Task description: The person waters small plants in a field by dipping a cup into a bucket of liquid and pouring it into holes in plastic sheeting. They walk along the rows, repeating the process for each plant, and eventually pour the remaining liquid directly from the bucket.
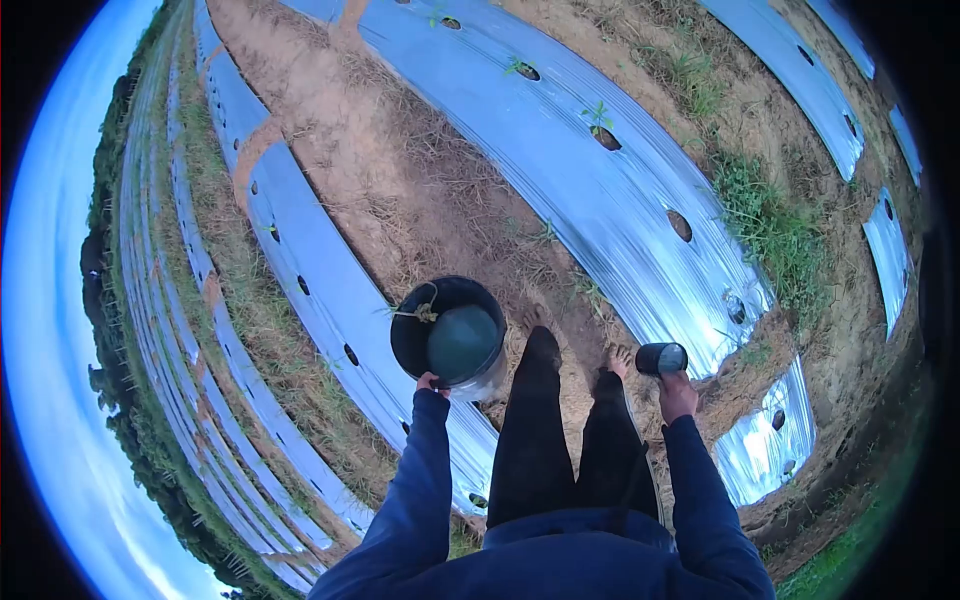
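Observation:
A black bucket (402,345) with cloudy grey-green liquid in it hangs at my left side. My left hand (432,382) is closed on its near rim. Something pale, like a cord or twig, lies at the bucket's far inner edge. On the other side, my right hand (679,396) grips a dark cup (648,357), and what looks like clear liquid shows at its mouth. The cup is out near the edge of a silvery plastic-covered bed (640,240), which has planting holes along it. A small green seedling (600,118) grows from one of the holes.
My bare feet stand on a dirt path (450,190) with dry grass between two covered beds. To the left runs another plastic-covered bed (310,240), and more rows lie beyond it. Green weeds (770,220) grow on the right. Trees and sky are at the far left.

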Tool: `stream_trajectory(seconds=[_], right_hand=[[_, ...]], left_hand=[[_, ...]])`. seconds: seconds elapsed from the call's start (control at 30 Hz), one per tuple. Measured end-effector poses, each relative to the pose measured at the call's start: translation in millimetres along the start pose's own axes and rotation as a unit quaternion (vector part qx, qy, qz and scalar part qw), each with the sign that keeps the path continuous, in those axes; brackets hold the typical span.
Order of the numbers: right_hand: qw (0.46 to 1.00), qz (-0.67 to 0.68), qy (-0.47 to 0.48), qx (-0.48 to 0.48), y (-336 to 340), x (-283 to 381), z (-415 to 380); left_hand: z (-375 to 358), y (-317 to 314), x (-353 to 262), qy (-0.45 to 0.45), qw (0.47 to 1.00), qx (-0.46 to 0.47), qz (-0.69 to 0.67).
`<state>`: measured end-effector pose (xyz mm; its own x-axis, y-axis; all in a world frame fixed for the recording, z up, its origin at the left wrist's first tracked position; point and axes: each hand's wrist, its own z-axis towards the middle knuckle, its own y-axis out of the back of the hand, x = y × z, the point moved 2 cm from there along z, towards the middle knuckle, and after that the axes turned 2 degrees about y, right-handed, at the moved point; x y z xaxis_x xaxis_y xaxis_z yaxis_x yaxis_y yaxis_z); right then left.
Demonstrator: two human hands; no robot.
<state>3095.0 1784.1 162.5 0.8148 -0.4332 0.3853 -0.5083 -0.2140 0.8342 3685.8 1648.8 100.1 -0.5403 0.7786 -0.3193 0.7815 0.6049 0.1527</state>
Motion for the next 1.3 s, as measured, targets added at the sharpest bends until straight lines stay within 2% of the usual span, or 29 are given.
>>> stream_trajectory(seconds=[0.1,0.13,0.17,0.2,0.27,0.37,0.43,0.5,0.57,0.6,0.63,0.67,0.8,0.83,0.93,1.03,1.13,1.3], right_hand=[[0.999,-0.004,-0.012,-0.031,10,68,63],[0.997,0.015,0.026,-0.076,11,87,87],[0.998,0.019,0.000,-0.058,10,99,109],[0.998,-0.017,0.002,-0.064,11,115,133],[0.997,-0.039,-0.025,-0.064,4,137,179],[0.996,-0.041,-0.055,-0.056,14,168,251],[0.995,-0.038,-0.083,-0.049,20,188,303],[0.992,-0.046,-0.110,-0.047,18,200,348],[0.990,-0.046,-0.121,-0.064,5,200,397],[0.991,-0.060,-0.080,-0.091,0,199,418],[0.991,-0.075,-0.092,-0.065,-6,197,441],[0.990,-0.086,-0.093,-0.057,-13,193,464],[0.982,-0.118,-0.141,0.031,-21,186,541],[0.980,-0.130,-0.143,0.049,-21,184,557],[0.969,-0.163,-0.157,0.100,-18,178,587],[0.956,-0.192,-0.167,0.143,-18,173,599],[0.955,-0.217,-0.156,0.125,-18,170,599],[0.948,-0.235,-0.143,0.163,-14,174,595]], left_hand=[[18,-34,-43,-0.132,0.989,0.025,0.062],[27,-48,-56,-0.105,0.992,0.041,0.050],[35,-64,-70,-0.077,0.995,0.056,0.039],[46,-78,-94,0.016,0.997,0.072,0.002],[30,-121,-134,-0.071,0.986,0.070,0.130],[47,-167,-188,-0.105,0.969,0.074,0.209],[70,-190,-228,-0.060,0.979,0.048,0.187],[86,-208,-255,0.029,0.992,-0.011,0.125],[95,-248,-265,-0.031,0.997,-0.004,0.064],[95,-260,-272,-0.059,0.997,-0.007,0.040],[97,-278,-286,-0.023,0.998,-0.011,0.057],[101,-298,-296,-0.049,0.996,-0.035,0.059],[156,-336,-341,-0.022,0.995,0.008,0.097],[138,-362,-351,-0.044,0.994,0.019,0.099],[165,-374,-369,-0.035,0.987,0.013,0.155],[173,-361,-374,-0.034,0.987,-0.018,0.155],[177,-369,-385,-0.034,0.989,-0.024,0.145],[172,-375,-402,-0.045,0.985,-0.057,0.154]])
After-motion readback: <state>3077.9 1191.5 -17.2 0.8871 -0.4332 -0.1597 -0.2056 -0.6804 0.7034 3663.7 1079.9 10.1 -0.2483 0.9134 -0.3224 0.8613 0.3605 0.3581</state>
